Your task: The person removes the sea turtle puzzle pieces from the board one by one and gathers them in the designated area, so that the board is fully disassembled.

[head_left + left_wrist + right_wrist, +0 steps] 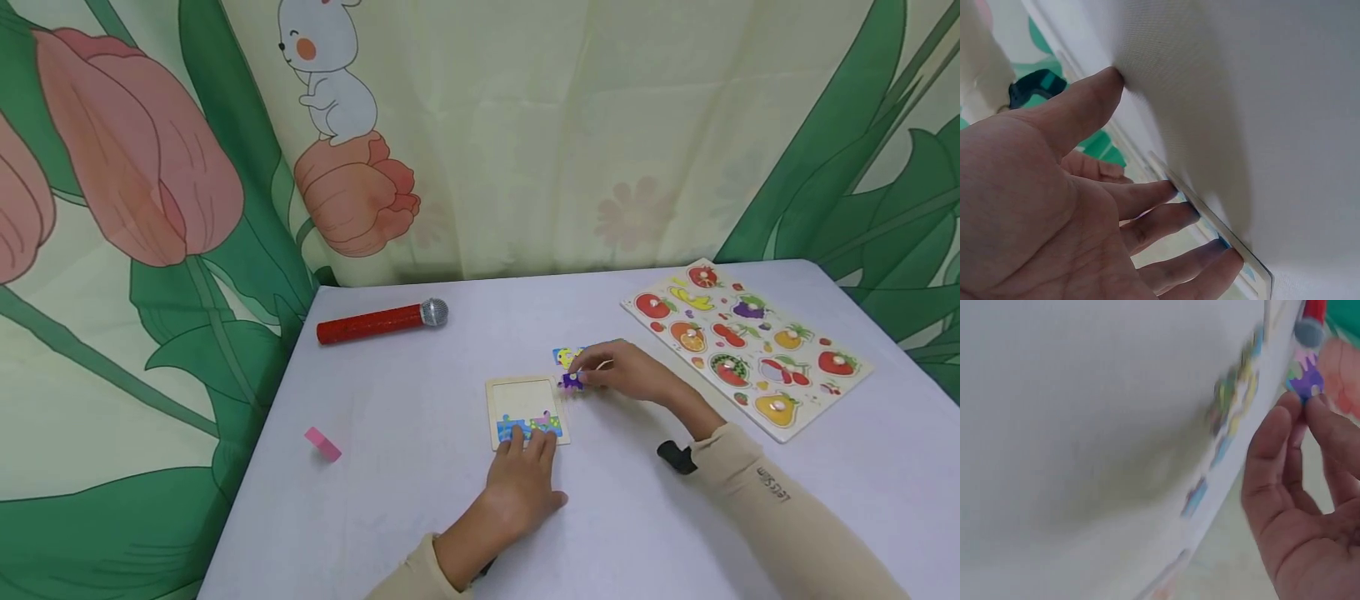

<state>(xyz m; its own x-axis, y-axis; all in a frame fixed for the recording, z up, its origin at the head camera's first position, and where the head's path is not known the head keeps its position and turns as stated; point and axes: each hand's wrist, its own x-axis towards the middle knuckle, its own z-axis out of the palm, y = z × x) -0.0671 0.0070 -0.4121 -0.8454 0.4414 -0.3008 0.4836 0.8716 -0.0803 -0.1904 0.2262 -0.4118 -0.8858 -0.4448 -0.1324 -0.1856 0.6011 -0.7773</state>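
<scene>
A small square wooden puzzle tray [525,398] lies on the table, with blue and colourful pieces [513,429] along its near side. My left hand [521,493] rests its fingertips on that near edge; in the left wrist view the fingers touch the tray's rim [1213,219] and the thumb stands apart. Between thumb and fingertips, my right hand [628,372] pinches a purple puzzle piece [1307,381] just off the tray's right side. Beyond that hand lies a yellow and blue piece [564,357], partly hidden. Several loose pieces [1232,406] appear blurred in the right wrist view.
At the back right lies a fruit peg puzzle board [813,410]. A red microphone [375,324] with a silver head is at the back left, and a pink strip [323,444] sits near the left edge. A printed curtain [525,167] hangs behind the table.
</scene>
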